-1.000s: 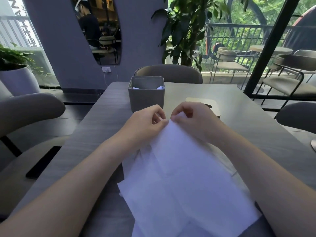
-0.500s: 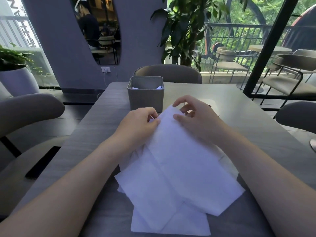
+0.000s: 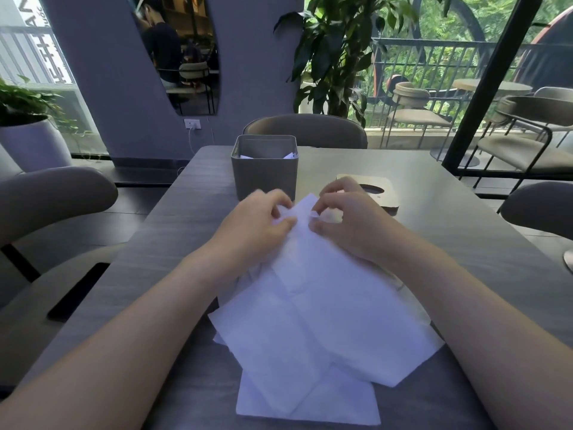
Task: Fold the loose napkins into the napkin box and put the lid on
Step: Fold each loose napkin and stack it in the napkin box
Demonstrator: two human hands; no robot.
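Grey wood-grain bench (image 3: 465, 212) by a big window, with plants and patio chairs seen outside and a padded chair (image 3: 305, 130) pulled up at the far side. Loose white napkins (image 3: 310, 330) are piled in the middle of the bench, overlapping at odd angles, with the top sheet's far corner lifted up towards the box. That corner is being pinched from both sides: the left hand (image 3: 257, 221) is curled with thumb and fingers closed on the sheet's left edge, and the right hand (image 3: 347, 218) is nipping the right edge between thumb and fingertips, the other fingers bent loosely above it. Both hands are a bit blurred, so the exact grip on the paper can't be made out. The grey napkin box (image 3: 264, 167) is sat upright just beyond the hands, open at the top, with a couple of white napkin edges poking up inside. The lid (image 3: 376, 190), a flat beige square with an oval slot, is lying on the bench just right of the box, partly hidden behind the right hand. A dark phone (image 3: 79, 290) is resting on a seat off the left edge.
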